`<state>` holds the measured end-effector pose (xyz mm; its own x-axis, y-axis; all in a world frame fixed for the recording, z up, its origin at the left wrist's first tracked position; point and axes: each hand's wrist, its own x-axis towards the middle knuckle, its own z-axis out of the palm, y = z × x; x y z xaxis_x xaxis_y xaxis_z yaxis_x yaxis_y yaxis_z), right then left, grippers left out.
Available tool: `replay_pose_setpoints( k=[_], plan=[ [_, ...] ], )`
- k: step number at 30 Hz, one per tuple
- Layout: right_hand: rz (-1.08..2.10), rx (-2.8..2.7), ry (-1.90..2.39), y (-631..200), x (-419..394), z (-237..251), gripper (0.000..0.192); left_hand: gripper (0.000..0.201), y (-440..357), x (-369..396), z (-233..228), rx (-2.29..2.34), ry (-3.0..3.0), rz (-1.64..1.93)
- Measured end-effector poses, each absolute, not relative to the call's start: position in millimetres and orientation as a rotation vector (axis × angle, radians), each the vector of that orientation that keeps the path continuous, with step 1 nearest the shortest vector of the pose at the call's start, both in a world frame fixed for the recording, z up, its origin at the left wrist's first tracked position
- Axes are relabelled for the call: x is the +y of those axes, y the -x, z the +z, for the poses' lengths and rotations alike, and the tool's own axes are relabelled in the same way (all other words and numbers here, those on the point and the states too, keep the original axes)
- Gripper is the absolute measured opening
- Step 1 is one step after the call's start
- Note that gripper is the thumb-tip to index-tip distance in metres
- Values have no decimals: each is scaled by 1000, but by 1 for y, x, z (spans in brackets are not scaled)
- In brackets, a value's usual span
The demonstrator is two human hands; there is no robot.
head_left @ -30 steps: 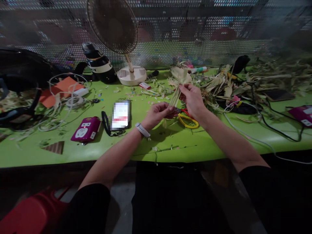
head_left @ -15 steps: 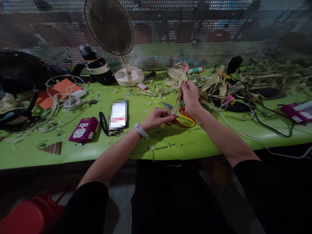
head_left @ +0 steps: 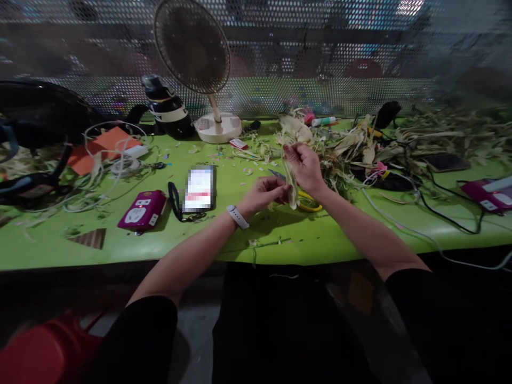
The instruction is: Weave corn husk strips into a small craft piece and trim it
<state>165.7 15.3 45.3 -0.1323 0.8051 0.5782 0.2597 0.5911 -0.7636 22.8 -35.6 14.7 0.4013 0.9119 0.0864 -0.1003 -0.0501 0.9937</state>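
Observation:
A pale, dry leaf strip [head_left: 293, 193], which looks like corn husk, stretches between my two hands. My left hand [head_left: 269, 193], with a pale band at the wrist, pinches its lower part between thumb and fingers. Higher up and to the right, my right hand [head_left: 304, 166] is closed around the upper part. Under the hands lie yellow-handled scissors [head_left: 310, 202], partly covered, their blade tips showing between the hands. Just beyond my right hand is a heap of dry husks [head_left: 298, 129].
A phone [head_left: 200, 188] and a purple socket box [head_left: 142, 211] lie to the left. Behind them stand a white fan [head_left: 218, 128] and a black bottle [head_left: 173, 114]. Cables [head_left: 424, 234] and more husks [head_left: 448, 130] spread across the right. A perforated metal screen [head_left: 264, 64] closes off the back.
My right hand has come down and left, nearer my left hand. The husk strip between them is now shorter and bent, its lower end hanging past the left fingers. The view has shifted slightly.

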Motion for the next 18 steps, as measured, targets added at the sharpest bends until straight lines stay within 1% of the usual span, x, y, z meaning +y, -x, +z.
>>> replay_pose_setpoints(
  k=[5, 8, 12, 18],
  plan=[
    [721, -1759, 869, -167, 14, 44, 51, 40, -22, -30, 13, 812, -1325, 1116],
    [710, -1806, 875, -170, 20, 42, 53, 40, -19, -27, 15, 841, -1300, 1204],
    [731, -1723, 899, -169, 24, 40, 54, 34, -16, -27, 17, 868, -1270, 1196],
    [670, -1750, 845, -167, 19, 39, 51, 37, -19, -28, 15, 857, -1239, 1123]
  ],
)
